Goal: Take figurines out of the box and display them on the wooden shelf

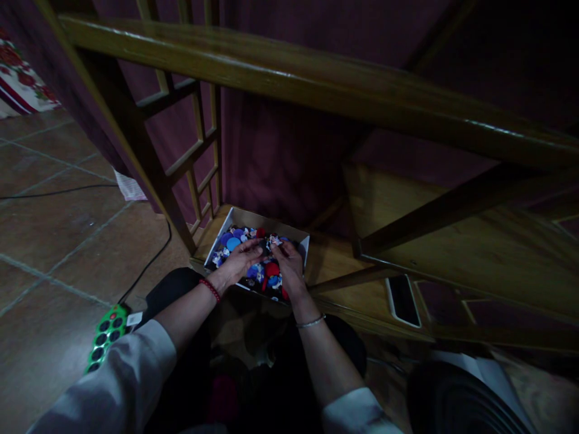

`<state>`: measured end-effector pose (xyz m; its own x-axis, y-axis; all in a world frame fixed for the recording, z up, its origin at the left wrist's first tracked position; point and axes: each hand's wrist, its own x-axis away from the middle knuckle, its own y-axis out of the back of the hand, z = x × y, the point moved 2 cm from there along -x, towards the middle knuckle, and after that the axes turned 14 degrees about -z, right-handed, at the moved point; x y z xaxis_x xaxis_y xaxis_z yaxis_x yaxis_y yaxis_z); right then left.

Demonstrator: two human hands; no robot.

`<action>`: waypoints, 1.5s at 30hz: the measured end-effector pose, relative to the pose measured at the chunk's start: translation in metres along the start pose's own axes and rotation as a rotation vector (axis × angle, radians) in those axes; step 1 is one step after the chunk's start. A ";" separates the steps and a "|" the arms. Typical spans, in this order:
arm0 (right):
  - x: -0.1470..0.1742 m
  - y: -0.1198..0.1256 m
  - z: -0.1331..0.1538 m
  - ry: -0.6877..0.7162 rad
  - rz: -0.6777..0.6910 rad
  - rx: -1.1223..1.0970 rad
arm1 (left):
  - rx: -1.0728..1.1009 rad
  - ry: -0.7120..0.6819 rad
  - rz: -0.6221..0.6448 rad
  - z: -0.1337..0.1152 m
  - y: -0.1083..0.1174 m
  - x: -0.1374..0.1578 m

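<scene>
A shallow white cardboard box [306, 248] holds a jumble of small flat pieces in blue, purple, red, black and white. Just above its contents, my left hand [242, 260] and my right hand [290, 263] meet with the fingertips close together. A small dark piece [266, 246] sits at the fingers of my left hand. Between the fingers of my right hand is a small printed piece [274, 241], mostly white with dark and coloured spots. Both are too dim and small to name more exactly. Around my hands lie a light-blue disc [233, 243] and a red piece [272, 269].
The box rests on a low wooden shelf [330, 265] framed by wooden bars [289, 75]. On the shelf to the right lies a phone with a dark screen [403, 300]. A green power strip [106, 334] and its black cord [151, 259] are on the tiled floor at left.
</scene>
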<state>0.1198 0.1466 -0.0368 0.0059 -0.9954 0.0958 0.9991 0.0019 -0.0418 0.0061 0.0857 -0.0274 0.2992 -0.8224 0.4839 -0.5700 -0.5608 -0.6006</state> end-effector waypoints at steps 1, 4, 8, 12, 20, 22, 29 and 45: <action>-0.001 0.000 0.000 -0.011 0.001 -0.006 | 0.005 0.004 0.001 0.000 0.000 0.000; -0.002 0.001 -0.001 -0.037 -0.003 -0.016 | 0.010 0.011 0.008 0.000 -0.001 0.001; -0.004 0.002 -0.003 -0.055 -0.012 -0.016 | 0.014 0.013 0.007 0.000 -0.002 0.002; -0.004 0.001 -0.004 -0.031 -0.009 -0.008 | 0.022 0.010 0.006 0.000 -0.002 0.002; -0.004 0.000 -0.001 0.006 0.023 -0.012 | 0.013 -0.001 0.001 0.002 0.000 0.000; -0.004 0.001 -0.002 0.009 0.032 0.013 | 0.004 -0.006 0.004 0.002 0.000 0.000; -0.005 0.002 -0.003 0.037 0.038 0.070 | -0.013 -0.029 -0.005 0.002 0.000 -0.001; -0.003 0.005 0.005 0.065 0.037 0.106 | 0.017 0.018 -0.075 0.002 0.000 0.001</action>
<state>0.1245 0.1503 -0.0324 0.0438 -0.9985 0.0312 0.9971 0.0457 0.0612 0.0075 0.0842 -0.0281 0.3271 -0.7761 0.5391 -0.5335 -0.6225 -0.5725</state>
